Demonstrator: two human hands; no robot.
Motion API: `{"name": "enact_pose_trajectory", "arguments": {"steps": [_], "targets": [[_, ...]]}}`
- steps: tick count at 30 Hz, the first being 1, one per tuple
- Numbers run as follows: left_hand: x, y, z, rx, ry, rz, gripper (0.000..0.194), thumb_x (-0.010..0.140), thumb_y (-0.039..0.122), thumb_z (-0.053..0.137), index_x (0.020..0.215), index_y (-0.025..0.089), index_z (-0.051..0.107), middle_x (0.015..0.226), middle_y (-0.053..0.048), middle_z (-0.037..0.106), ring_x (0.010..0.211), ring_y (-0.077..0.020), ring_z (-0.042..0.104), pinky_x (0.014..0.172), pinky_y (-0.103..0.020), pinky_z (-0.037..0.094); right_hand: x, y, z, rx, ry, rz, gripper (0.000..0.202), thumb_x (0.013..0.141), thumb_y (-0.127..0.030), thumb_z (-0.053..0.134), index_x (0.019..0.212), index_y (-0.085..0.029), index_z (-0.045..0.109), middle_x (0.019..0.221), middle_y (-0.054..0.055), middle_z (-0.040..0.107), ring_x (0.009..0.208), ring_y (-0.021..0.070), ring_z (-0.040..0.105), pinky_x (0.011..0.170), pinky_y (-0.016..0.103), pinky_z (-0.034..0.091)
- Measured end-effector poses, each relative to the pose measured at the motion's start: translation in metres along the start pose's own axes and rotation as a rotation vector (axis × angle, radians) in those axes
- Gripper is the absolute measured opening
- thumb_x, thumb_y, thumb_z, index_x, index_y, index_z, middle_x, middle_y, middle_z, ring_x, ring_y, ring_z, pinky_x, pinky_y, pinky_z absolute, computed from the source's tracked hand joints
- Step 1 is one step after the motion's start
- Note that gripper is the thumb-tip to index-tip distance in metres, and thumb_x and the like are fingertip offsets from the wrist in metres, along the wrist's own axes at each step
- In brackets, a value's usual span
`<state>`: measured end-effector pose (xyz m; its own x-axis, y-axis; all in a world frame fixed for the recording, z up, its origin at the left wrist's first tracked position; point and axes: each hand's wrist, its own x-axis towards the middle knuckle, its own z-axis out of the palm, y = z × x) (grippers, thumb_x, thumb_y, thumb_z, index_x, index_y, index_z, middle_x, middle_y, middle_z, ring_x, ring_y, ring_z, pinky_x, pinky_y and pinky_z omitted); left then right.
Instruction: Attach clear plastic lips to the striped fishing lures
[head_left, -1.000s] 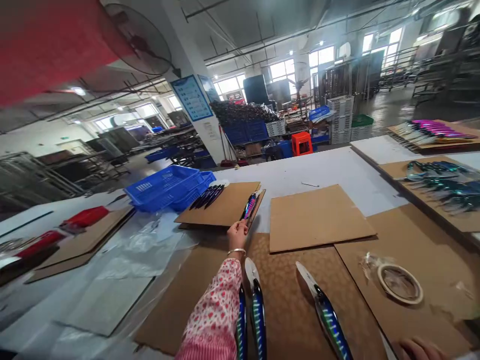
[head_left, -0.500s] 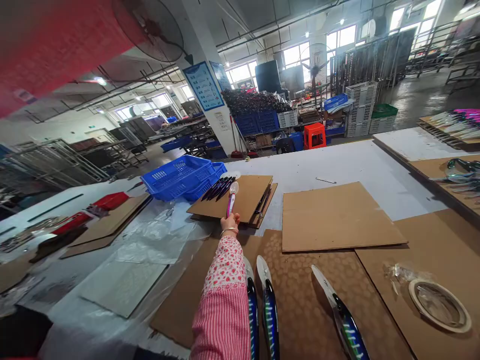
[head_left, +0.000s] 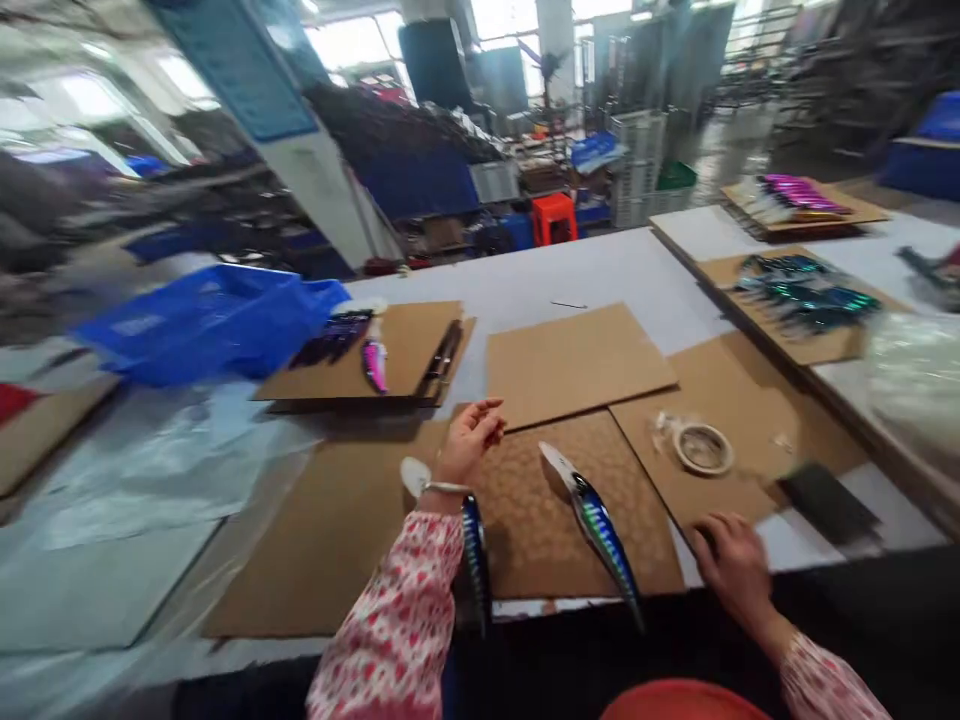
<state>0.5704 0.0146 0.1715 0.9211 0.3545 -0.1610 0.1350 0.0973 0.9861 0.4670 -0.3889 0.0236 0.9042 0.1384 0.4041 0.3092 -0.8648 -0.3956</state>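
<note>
My left hand (head_left: 474,435) is raised over the brown cardboard in the middle, fingers loosely curled and apart, holding nothing. Below its wrist lies a blue striped lure (head_left: 474,550), partly covered by my arm. A second blue-green lure (head_left: 604,530) with a clear lip rests on the patterned cardboard (head_left: 517,500), between my hands. My right hand (head_left: 731,560) rests at the table's front edge on the right, fingers spread and bent, with nothing seen in it. On the stacked cardboard (head_left: 420,345) at the left sit a pink lure (head_left: 374,364) and several dark purple ones (head_left: 337,338).
Blue baskets (head_left: 202,320) stand at the back left beside plastic sheeting (head_left: 157,470). A tape roll (head_left: 703,449) lies right of centre. Farther right are teal lures (head_left: 810,293), pink lures (head_left: 806,195) and a plastic bag (head_left: 915,375). A dark block (head_left: 829,505) is near my right hand.
My left hand has let go of the pink lure on the stacked cardboard and drawn back toward me. My right hand has come into view. The camera has turned right.
</note>
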Motion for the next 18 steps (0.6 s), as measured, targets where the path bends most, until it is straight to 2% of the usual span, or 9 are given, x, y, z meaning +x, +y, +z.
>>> {"name": "enact_pose_trajectory", "arguments": {"steps": [3,4,5,6,8,11,13,15,18], "targets": [[-0.065,-0.020,0.047,0.056,-0.299,-0.008,0.039,0.070,0.035,0.078,0.104,0.017,0.069,0.071,-0.001,0.065,0.063,-0.0131,0.058,0.058,-0.023,0.048,0.008,-0.006,-0.017,0.138,-0.034,0.018,0.019,0.096,-0.032,0.048,0.094,-0.020,0.063,0.093,0.009,0.067,0.091,0.0259,0.060,0.081,0.040,0.046],[-0.085,-0.031,0.058,0.139,-0.387,0.043,0.037,0.074,0.036,0.074,0.106,0.018,0.068,0.074,-0.001,0.065,0.068,-0.0145,0.060,0.063,-0.024,0.050,0.009,-0.005,-0.023,0.189,-0.028,0.030,0.020,0.097,-0.031,0.047,0.093,-0.019,0.062,0.090,0.009,0.067,0.088,0.0249,0.061,0.079,0.039,0.047],[-0.104,-0.044,0.067,0.231,-0.426,0.094,0.035,0.078,0.036,0.070,0.108,0.019,0.067,0.077,-0.002,0.065,0.071,-0.0158,0.061,0.066,-0.026,0.051,0.009,-0.003,-0.030,0.217,-0.022,0.044,0.020,0.098,-0.031,0.046,0.092,-0.019,0.061,0.087,0.008,0.067,0.083,0.0235,0.062,0.076,0.036,0.048],[-0.120,-0.058,0.075,0.328,-0.433,0.142,0.035,0.080,0.037,0.067,0.110,0.020,0.065,0.082,-0.003,0.066,0.072,-0.0172,0.062,0.067,-0.028,0.052,0.010,0.000,-0.036,0.228,-0.021,0.056,0.020,0.099,-0.031,0.046,0.090,-0.019,0.060,0.082,0.007,0.067,0.078,0.0219,0.062,0.072,0.034,0.049],[-0.143,-0.087,0.087,0.514,-0.360,0.240,0.036,0.083,0.040,0.061,0.114,0.021,0.063,0.095,-0.007,0.066,0.079,-0.0210,0.064,0.071,-0.034,0.054,0.012,0.007,-0.048,0.203,-0.035,0.072,0.022,0.100,-0.031,0.046,0.086,-0.020,0.058,0.073,0.003,0.065,0.068,0.0187,0.062,0.064,0.030,0.049],[-0.159,-0.119,0.100,0.761,-0.231,0.435,0.039,0.087,0.040,0.055,0.121,0.019,0.060,0.121,-0.015,0.059,0.107,-0.0305,0.059,0.092,-0.049,0.051,0.027,0.017,-0.060,0.138,-0.070,0.058,0.021,0.100,-0.030,0.048,0.084,-0.020,0.059,0.074,0.003,0.065,0.069,0.0176,0.062,0.065,0.028,0.049],[-0.160,-0.129,0.108,0.927,-0.175,0.543,0.043,0.089,0.041,0.055,0.125,0.019,0.058,0.134,-0.017,0.053,0.120,-0.0356,0.051,0.100,-0.057,0.044,0.045,0.022,-0.063,0.088,-0.106,0.021,0.015,0.097,-0.027,0.052,0.088,-0.020,0.061,0.083,0.005,0.067,0.080,0.0200,0.062,0.074,0.031,0.050],[-0.158,-0.131,0.114,1.083,-0.141,0.596,0.044,0.089,0.041,0.055,0.127,0.019,0.058,0.141,-0.019,0.047,0.124,-0.0394,0.046,0.100,-0.060,0.042,0.066,0.024,-0.061,0.035,-0.155,-0.029,0.006,0.093,-0.023,0.058,0.095,-0.021,0.063,0.094,0.007,0.068,0.094,0.0238,0.059,0.085,0.036,0.048],[-0.155,-0.133,0.119,1.193,-0.129,0.627,0.037,0.090,0.036,0.056,0.121,0.017,0.061,0.146,-0.020,0.041,0.131,-0.0413,0.038,0.101,-0.061,0.041,0.095,0.026,-0.052,-0.045,-0.218,-0.084,0.018,0.087,-0.020,0.064,0.105,-0.020,0.063,0.109,0.011,0.065,0.105,0.0294,0.052,0.090,0.043,0.043]]}}
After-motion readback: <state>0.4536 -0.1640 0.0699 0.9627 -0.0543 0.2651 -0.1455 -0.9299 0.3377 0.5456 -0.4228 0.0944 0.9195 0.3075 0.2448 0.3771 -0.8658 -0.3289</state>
